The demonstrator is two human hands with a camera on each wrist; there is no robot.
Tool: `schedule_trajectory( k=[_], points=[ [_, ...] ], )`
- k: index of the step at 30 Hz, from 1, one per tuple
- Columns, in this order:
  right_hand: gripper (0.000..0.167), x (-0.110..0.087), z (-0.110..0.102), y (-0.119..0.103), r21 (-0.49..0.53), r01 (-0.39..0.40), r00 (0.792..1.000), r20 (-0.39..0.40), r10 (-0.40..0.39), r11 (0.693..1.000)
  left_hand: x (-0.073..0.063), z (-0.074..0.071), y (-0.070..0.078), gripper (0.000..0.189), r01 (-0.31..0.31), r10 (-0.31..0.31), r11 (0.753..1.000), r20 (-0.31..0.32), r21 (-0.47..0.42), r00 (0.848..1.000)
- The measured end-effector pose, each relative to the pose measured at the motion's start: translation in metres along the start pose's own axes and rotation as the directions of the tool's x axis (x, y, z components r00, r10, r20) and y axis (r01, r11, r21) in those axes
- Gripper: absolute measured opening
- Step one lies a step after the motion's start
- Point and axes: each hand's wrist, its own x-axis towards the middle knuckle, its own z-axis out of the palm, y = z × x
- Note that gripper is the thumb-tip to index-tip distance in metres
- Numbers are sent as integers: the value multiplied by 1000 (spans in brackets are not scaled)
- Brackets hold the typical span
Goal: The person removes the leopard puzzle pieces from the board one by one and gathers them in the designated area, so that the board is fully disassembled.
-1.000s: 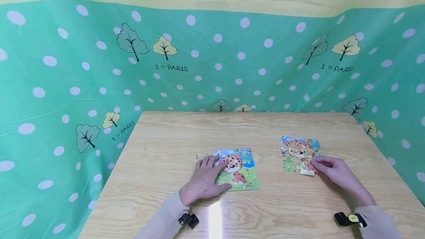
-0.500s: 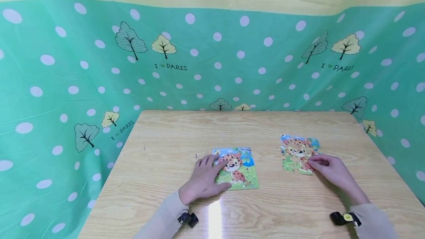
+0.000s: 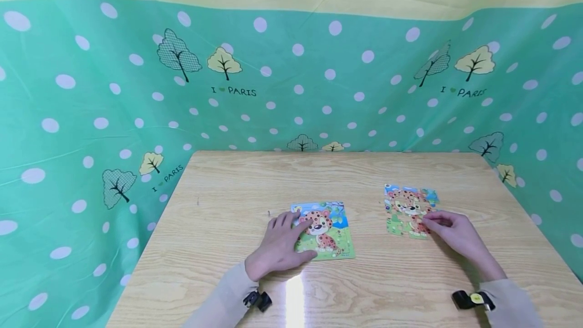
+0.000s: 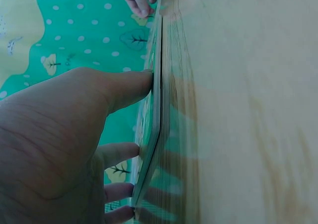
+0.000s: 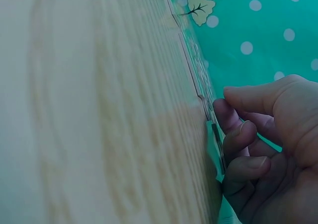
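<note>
My left hand (image 3: 281, 246) lies with spread fingers over the left side of a square leopard picture board (image 3: 339, 247). In the left wrist view, the thumb (image 4: 131, 87) and fingertips touch the face of that board (image 4: 155, 105), which looks like stacked layers at its edge. To the right, a leopard jigsaw puzzle (image 3: 395, 226) lies mostly assembled, with a gap near its upper right. My right hand (image 3: 457, 234) pinches a piece at the puzzle's lower right; the fingers cover most of it. Up close, the right hand's thumb and curled fingers (image 5: 238, 139) meet at the puzzle edge (image 5: 191, 70).
Both things lie on a light wood-grain table (image 3: 227, 191). A green polka-dot cloth (image 3: 296, 80) hangs behind and at both sides. Black camera straps (image 3: 258, 301) sit on both wrists. A bright reflection lies on the table in front.
My right hand has moved slightly left, bringing a piece into line with the puzzle's lower edge; the piece below it no longer sits askew. The left hand stays on the board.
</note>
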Motion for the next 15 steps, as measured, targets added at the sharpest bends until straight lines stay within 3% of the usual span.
schedule_trajectory(
  k=[15],
  points=[
    [43, -2, -2, -10, 49, -10, 1000, 24, 9, 999, -1, -1, 1, 82, 3, -3, 1000, -3, -1, 1000]
  ],
)
